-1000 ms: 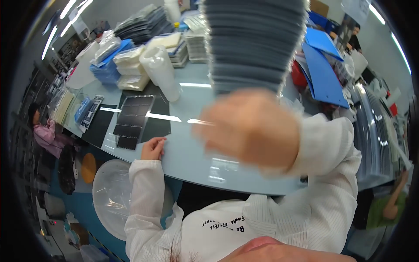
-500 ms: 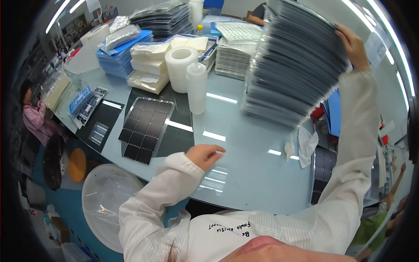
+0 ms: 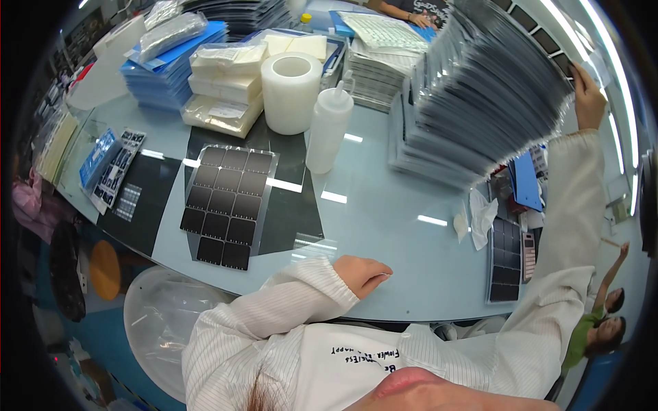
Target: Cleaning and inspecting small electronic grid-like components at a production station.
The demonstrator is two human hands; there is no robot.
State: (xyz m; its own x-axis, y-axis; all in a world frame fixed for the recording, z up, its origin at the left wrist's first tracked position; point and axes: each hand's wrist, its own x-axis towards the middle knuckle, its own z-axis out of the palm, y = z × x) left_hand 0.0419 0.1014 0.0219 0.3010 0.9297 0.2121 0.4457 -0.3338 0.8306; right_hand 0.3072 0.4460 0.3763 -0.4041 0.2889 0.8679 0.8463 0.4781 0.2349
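Observation:
High at the right, my right hand (image 3: 588, 96) pinches the edge of a clear sheet with dark squares (image 3: 546, 42), lifted at the top of the stack. Under it rises the tall stack of clear-edged dark sheets (image 3: 480, 103), blurred in part. My left hand (image 3: 361, 274) is closed just above the table's near edge, thumb and fingers together; whatever it may hold is too small to make out. Left of it, a sheet of dark square panels (image 3: 226, 205) lies flat on the table, face up.
Behind are a plastic film roll (image 3: 293, 92), a white squeeze bottle (image 3: 330, 130), packs of cream sheets (image 3: 223, 85) and blue-edged stacks (image 3: 161, 85). Crumpled tissue (image 3: 482, 218), another dark panel sheet (image 3: 505, 264) and a calculator (image 3: 528, 257) lie at right. A co-worker's hand (image 3: 421, 19) shows at the back.
My right hand has moved up and right, and a sheet with dark squares now shows there. My left hand has moved right and nearer to me, its fingers closing. The view has shifted.

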